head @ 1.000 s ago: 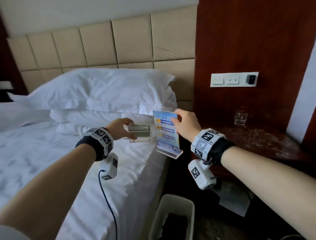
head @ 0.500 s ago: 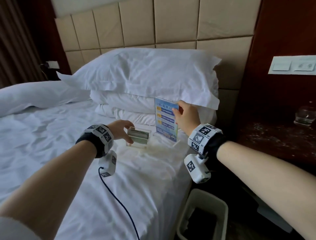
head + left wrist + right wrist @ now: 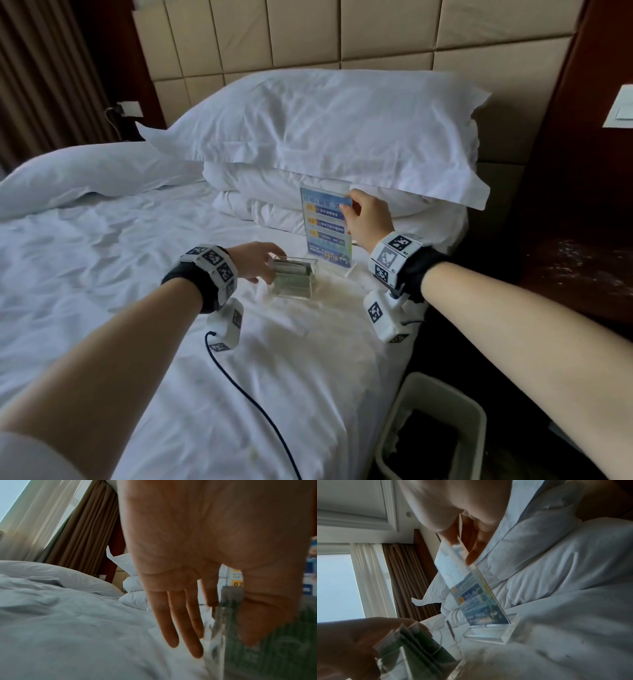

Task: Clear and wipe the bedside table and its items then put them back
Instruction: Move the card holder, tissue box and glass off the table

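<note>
A clear acrylic box (image 3: 296, 279) of green packets rests on the white bed sheet (image 3: 102, 274). My left hand (image 3: 269, 265) grips its near left end, thumb over the top. In the left wrist view the box (image 3: 274, 655) wall sits between thumb and straight fingers of my left hand (image 3: 219, 642). A blue sign (image 3: 325, 233) in a clear stand sits upright just right of it, base on the sheet. My right hand (image 3: 349, 205) pinches its top right corner. The right wrist view shows my right hand (image 3: 462, 547) on the sign (image 3: 477, 599).
Stacked white pillows (image 3: 325, 130) lie just behind the sign. The dark bedside table (image 3: 575, 274), speckled with white dust, stands to the right. A white waste bin (image 3: 442, 431) sits on the floor beside the bed. A dark cable (image 3: 246, 394) trails from my left wrist.
Both hands carried the box and the sign left from the bed's edge and lowered them onto the sheet before the pillows. My view swung left, away from the bedside table.
</note>
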Available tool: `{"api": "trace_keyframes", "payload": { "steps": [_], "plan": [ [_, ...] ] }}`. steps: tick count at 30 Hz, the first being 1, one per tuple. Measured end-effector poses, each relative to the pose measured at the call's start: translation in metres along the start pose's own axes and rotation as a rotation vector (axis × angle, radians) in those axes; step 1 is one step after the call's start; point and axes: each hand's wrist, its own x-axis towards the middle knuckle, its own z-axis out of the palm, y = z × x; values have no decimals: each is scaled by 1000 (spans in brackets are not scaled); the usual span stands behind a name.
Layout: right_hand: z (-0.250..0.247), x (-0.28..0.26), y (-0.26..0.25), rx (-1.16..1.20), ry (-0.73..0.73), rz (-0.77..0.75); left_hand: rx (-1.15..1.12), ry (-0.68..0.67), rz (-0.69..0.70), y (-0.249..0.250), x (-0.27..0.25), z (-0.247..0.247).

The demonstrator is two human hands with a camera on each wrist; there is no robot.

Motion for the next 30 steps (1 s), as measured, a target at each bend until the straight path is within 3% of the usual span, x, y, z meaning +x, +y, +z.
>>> {"api": "trace_keyframes", "payload": {
  "steps": [14,22,30],
  "plan": [
    [-11,-2,-5,-25,-163,166,-169,136,8,14,-19,-15],
    [-53,-26,-15,-41,-183,162,-232,244,147,52,-35,-18],
    [-122,-61,15,-11,-111,198,-267,260,319,125,-33,7]
  ]
}}
